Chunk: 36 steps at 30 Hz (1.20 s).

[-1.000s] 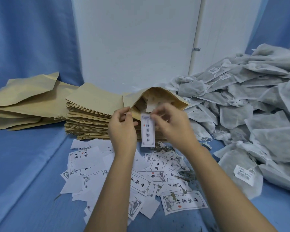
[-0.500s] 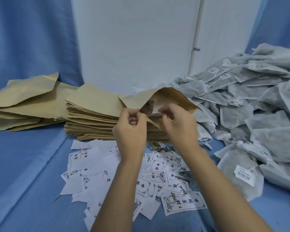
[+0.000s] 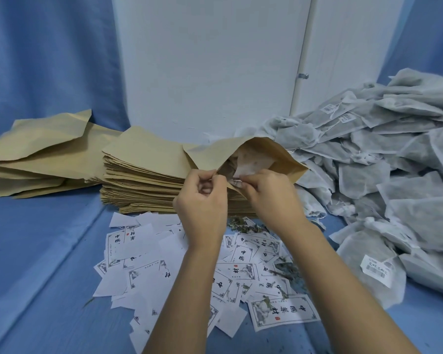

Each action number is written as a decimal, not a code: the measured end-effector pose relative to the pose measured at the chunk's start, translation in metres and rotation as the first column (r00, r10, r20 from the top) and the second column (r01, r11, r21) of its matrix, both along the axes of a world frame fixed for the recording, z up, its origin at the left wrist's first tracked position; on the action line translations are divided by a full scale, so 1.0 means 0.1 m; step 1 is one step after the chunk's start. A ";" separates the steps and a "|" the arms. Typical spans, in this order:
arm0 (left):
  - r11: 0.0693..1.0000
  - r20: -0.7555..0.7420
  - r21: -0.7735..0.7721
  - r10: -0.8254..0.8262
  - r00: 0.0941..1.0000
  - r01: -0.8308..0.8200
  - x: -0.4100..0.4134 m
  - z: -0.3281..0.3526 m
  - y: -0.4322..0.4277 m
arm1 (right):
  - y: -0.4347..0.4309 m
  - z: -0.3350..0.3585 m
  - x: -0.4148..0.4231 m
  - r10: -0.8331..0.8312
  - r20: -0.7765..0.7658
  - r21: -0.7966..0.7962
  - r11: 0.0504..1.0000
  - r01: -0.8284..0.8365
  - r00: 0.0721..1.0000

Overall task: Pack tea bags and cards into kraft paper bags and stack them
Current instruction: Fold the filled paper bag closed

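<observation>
Midway through a pack, a person's left hand (image 3: 202,200) and right hand (image 3: 271,198) each pinch the near lip of an open kraft paper bag (image 3: 279,159), fingers curled tight, above the stack of flat bags (image 3: 143,172). A pale tea bag (image 3: 251,163) sits inside the mouth; whether a card is in cannot be told. Pulled apart too hard, the thin lip may tear. Tipped forward, the contents could slide onto the loose cards (image 3: 243,272) below.
</observation>
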<state>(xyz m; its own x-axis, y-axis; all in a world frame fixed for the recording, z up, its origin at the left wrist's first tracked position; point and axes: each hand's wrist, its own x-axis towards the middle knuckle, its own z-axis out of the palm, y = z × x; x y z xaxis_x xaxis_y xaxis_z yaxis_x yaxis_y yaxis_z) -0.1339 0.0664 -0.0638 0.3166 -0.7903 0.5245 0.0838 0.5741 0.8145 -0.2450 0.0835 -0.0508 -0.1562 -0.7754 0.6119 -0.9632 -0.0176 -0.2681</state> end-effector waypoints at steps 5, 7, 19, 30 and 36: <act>0.999 0.004 -0.041 0.002 1.000 -0.002 -0.01 -0.01 0.00 | 0.02 0.02 -0.02 -0.102 -0.060 -0.044 0.994 0.100 0.993; 0.999 -0.009 -0.033 -0.001 1.000 0.001 -0.01 -0.01 -0.02 | 0.03 0.05 -0.01 -0.082 -0.061 -0.018 0.997 0.081 0.995; 1.000 -0.083 -0.010 -0.023 0.996 0.023 -0.03 -0.04 -0.01 | 0.07 0.13 0.17 0.253 0.489 0.164 0.913 -0.373 0.835; 0.980 -0.078 0.120 -0.152 0.985 0.161 -0.04 -0.03 -0.09 | 0.02 0.01 0.34 0.290 0.513 -0.311 0.940 -0.140 0.808; 0.759 -0.300 0.477 -0.333 0.894 0.443 0.02 0.05 -0.18 | 0.02 -0.15 0.45 0.272 0.738 -0.018 0.923 -0.385 0.617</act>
<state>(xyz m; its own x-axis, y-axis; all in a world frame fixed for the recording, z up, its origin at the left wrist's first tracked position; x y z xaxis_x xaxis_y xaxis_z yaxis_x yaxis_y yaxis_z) -0.1318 0.0485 -0.0586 -0.0313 -0.9988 -0.0385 0.3852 -0.0476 0.9216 -0.2002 0.0856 -0.0655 -0.2179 -0.9249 0.3116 -0.4040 -0.2052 -0.8914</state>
